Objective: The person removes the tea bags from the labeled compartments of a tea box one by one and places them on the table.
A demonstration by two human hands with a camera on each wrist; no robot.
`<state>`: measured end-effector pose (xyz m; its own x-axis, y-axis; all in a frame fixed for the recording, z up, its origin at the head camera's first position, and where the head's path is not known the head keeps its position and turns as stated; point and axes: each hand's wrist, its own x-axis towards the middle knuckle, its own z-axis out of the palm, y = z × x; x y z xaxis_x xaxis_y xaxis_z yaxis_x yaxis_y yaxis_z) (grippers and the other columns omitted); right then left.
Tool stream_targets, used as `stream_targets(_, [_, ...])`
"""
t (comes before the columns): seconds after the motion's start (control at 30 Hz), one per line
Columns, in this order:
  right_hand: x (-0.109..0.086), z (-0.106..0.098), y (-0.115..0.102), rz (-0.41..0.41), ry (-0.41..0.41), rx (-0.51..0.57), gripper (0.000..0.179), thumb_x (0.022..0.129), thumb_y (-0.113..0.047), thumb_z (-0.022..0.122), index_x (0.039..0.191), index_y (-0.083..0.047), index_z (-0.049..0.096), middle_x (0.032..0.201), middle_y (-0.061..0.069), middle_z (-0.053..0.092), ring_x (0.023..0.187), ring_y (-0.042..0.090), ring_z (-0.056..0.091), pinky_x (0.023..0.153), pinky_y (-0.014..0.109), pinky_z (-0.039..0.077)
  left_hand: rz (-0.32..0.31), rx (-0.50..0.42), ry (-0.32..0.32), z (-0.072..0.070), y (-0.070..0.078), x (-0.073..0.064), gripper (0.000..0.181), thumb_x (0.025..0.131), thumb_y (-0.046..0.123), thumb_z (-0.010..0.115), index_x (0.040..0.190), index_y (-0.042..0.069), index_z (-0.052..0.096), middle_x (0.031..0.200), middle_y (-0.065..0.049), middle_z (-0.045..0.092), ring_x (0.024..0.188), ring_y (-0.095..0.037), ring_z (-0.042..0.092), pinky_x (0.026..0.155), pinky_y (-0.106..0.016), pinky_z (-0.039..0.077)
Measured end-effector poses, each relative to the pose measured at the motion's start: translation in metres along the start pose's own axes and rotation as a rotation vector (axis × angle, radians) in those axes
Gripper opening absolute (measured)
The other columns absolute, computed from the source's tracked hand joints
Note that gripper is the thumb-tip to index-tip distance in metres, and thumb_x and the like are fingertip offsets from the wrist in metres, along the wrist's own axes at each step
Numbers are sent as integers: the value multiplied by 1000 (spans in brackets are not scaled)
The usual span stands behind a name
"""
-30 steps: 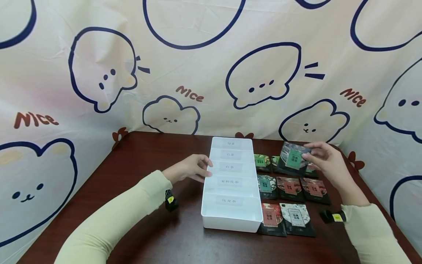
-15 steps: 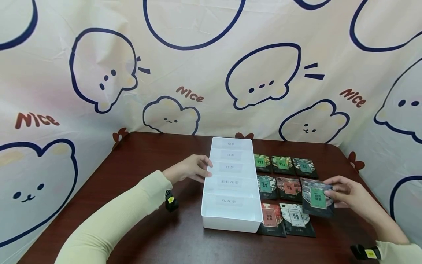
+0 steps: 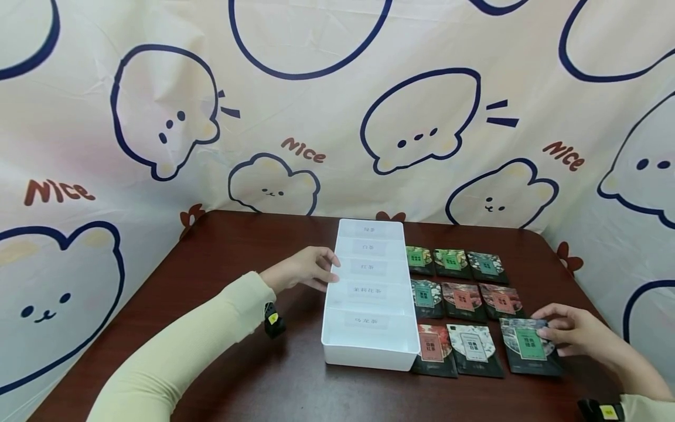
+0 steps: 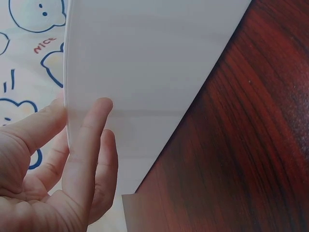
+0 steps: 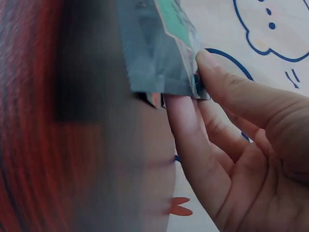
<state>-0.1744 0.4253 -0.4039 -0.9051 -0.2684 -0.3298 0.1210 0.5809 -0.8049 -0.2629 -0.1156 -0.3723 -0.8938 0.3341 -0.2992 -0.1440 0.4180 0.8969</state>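
Note:
A long white divided box (image 3: pixel 371 354) with labelled compartments stands on the table. My left hand (image 3: pixel 308 268) grips its left rim; in the left wrist view, fingers (image 4: pixel 89 140) lie along the outer wall while others reach the rim. At the right, my right hand (image 3: pixel 580 331) pinches a dark tea sachet (image 3: pixel 529 347) with a green label by its right edge. This sachet is at the right end of the front row, close over the tabletop. Its lower corner (image 5: pixel 169 79) shows between thumb and fingers in the right wrist view.
Several tea sachets lie in rows right of the box: green-labelled ones (image 3: pixel 451 262) at the back, red-labelled ones (image 3: pixel 464 300) in the middle, and a white-labelled one (image 3: pixel 474 350) in front. A printed cloth (image 3: pixel 337 117) hangs behind the brown table (image 3: pixel 253 375).
My right hand has carried the green-labelled sachet from over the back row, toward me and rightward, down beside the white-labelled one. My left hand has stayed on the box.

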Motion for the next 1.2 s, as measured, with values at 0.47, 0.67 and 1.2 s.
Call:
stream_targets(0.47, [13,7,0,67,0,-93,44,90,-24,70,115,9,53,88,4,55,74,15,59,64,39,58,-1,-12,1,0,-1,1,34,78,-2,76,108,4,60,103,-17,56,80,-26,66,69,-41,62])
stream_targets(0.67, [18,12,0,126,15,-100,38,89,-21,71,110,6,54,89,5,52,78,17,58,66,40,57,-1,-18,-2,0,-1,1,34,79,-2,76,108,4,60,103,-18,54,82,-26,65,69,-41,62])
stream_targets(1.2, [20,16,-1,153,33,-111,40,87,-22,73,108,5,53,88,6,50,78,20,55,65,39,57,0,-15,3,-1,-1,0,35,79,-2,76,109,4,60,103,-18,55,81,-26,66,69,-41,62])
